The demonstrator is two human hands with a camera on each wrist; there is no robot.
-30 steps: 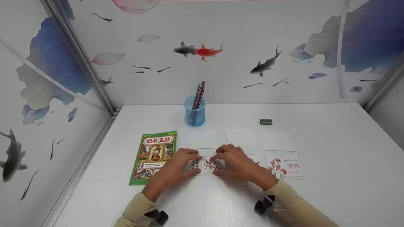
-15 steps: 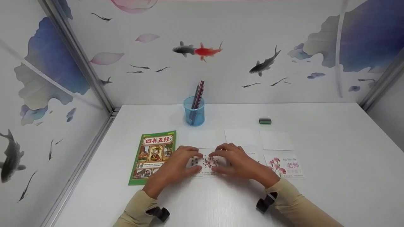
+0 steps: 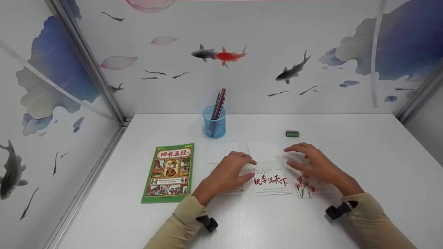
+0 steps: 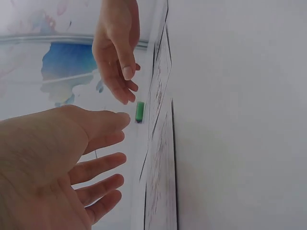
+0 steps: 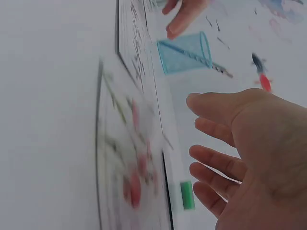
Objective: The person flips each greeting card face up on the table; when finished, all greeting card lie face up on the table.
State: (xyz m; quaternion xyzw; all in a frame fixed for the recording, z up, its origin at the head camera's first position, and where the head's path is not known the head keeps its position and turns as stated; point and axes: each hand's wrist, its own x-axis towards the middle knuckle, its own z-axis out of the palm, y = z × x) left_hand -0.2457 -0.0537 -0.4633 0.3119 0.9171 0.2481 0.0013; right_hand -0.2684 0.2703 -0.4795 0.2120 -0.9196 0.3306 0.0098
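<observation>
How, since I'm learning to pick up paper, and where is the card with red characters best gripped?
Probably pinch the red-lettered card by its near edge, coming from the near side: it lies flat and that edge faces only tabletop, while a flowered card sits to its right and a blank card behind. Being thin, it may need prying up first.

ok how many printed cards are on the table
3: the left card, partly hidden by the left hand; the middle card; and the flower card on the right, partly hidden by the right hand. More could be hidden underneath.

red-lettered white card (image 3: 272, 180), pink-flowered card (image 3: 309, 189), green-bordered book (image 3: 168, 173)
</observation>
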